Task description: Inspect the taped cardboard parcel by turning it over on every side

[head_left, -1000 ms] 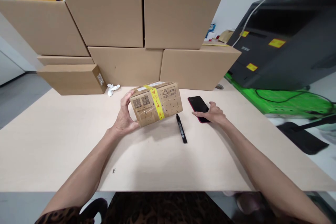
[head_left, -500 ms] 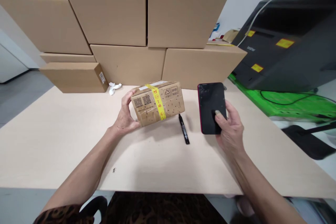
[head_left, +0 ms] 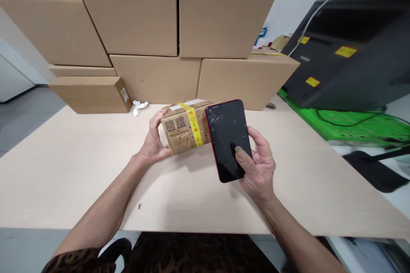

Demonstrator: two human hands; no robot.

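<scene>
My left hand point(head_left: 153, 141) grips the left end of a small cardboard parcel point(head_left: 180, 138), tilted above the table. Yellow tape with red print runs around the parcel, and QR codes show on the side facing me. In my right hand point(head_left: 258, 164) is a smartphone point(head_left: 226, 136) with a dark screen and a red edge, the thumb lying on its glass. The phone stands in front of the parcel's right end and hides it; whether the two touch, I cannot tell. The black marker is out of sight behind the phone.
Large cardboard boxes point(head_left: 156, 79) are stacked along the back of the pale table point(head_left: 80, 170). A flatter box point(head_left: 91, 96) and a crumpled white tissue point(head_left: 140, 106) sit at the back left. To the right, a dark printer point(head_left: 349, 64) stands over something green point(head_left: 352, 123).
My right hand has brought the phone leftward and nearer, tilting it, so that it now covers the parcel's right end and the marker. My left hand and the parcel have barely moved.
</scene>
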